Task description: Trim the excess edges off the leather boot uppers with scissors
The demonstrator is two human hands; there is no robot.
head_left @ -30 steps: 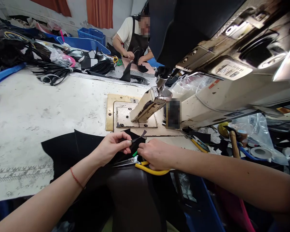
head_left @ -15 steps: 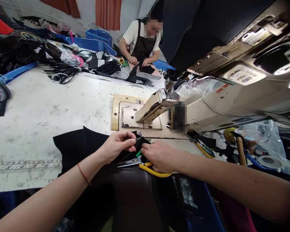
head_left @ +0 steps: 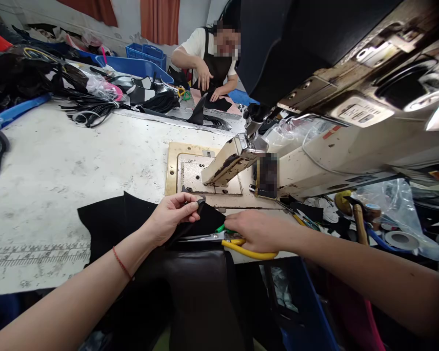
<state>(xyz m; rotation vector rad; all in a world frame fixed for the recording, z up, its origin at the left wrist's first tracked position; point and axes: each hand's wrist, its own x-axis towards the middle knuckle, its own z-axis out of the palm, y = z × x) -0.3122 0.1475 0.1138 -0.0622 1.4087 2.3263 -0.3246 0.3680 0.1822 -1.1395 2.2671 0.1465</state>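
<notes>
A: What has the left hand [head_left: 175, 217] got?

B: A black strip [head_left: 201, 206]. Thumb and forefinger are pressed together on it, and a short end pokes out just past their tips. The other fingers are curled in.

A: And the right hand [head_left: 258, 231]?

B: Its fingers are bent over the yellow handles [head_left: 256, 252] of the scissors [head_left: 231, 244] and have hold of them. The palm side is hidden, so I can't tell how they sit inside.

A: Which way do the blades [head_left: 203, 238] lie?

B: Leftward from the right fingers, just below the left ones. I can't tell how far they're parted.

A: Where's the black cloth [head_left: 113, 219]?

B: Under the left fingers, spreading out to their left on the table [head_left: 76, 161]. Its right corner comes to the right fingertips.

A: What's past the fingers?

B: The sewing machine's post [head_left: 225, 163], near; a co-worker [head_left: 217, 68], well beyond.
</notes>
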